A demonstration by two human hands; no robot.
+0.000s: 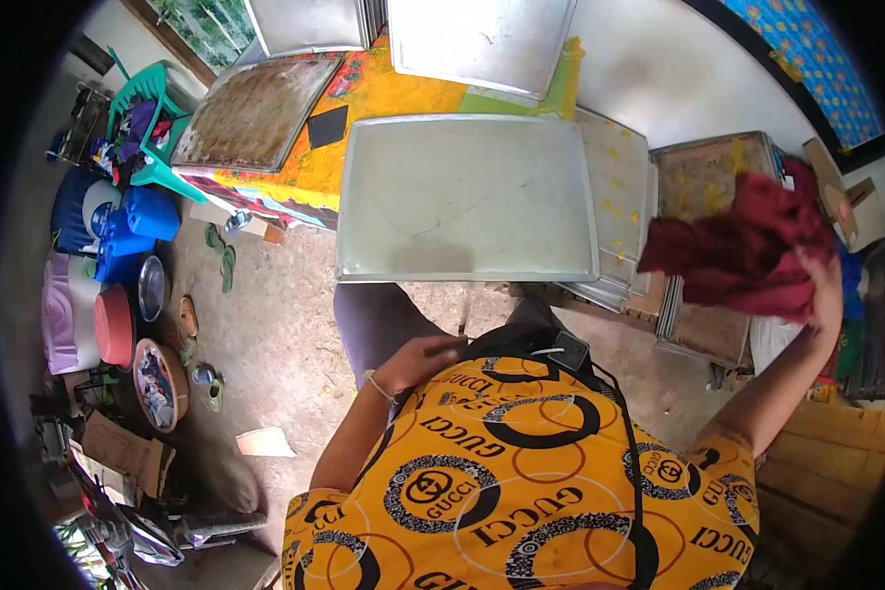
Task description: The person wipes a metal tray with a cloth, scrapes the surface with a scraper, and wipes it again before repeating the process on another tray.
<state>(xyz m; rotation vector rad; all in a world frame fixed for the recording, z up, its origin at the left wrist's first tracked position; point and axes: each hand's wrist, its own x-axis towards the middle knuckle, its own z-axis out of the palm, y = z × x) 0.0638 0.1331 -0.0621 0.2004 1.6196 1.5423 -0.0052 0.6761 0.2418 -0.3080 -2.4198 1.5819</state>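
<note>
My right hand (pixel 818 285) is closed on a dark red cloth (pixel 747 246), holding it bunched out to the right above a stack of trays. The cloth hangs in loose folds and hides part of the hand. A large flat metal tray (pixel 467 197) with a raised rim lies in front of me, its near edge above my legs. My left hand (pixel 418 366) rests low by my waist, apart from the tray. Its fingers look stretched out, with nothing seen in them.
More trays stand upright (pixel 482 44) at the back of a table with a yellow patterned cover (pixel 393 84). A browned tray (pixel 256 113) lies at its left. Stacked trays (pixel 708 182) are on the right. A green chair (pixel 152 98), blue containers (pixel 152 211) and basins (pixel 157 383) stand left.
</note>
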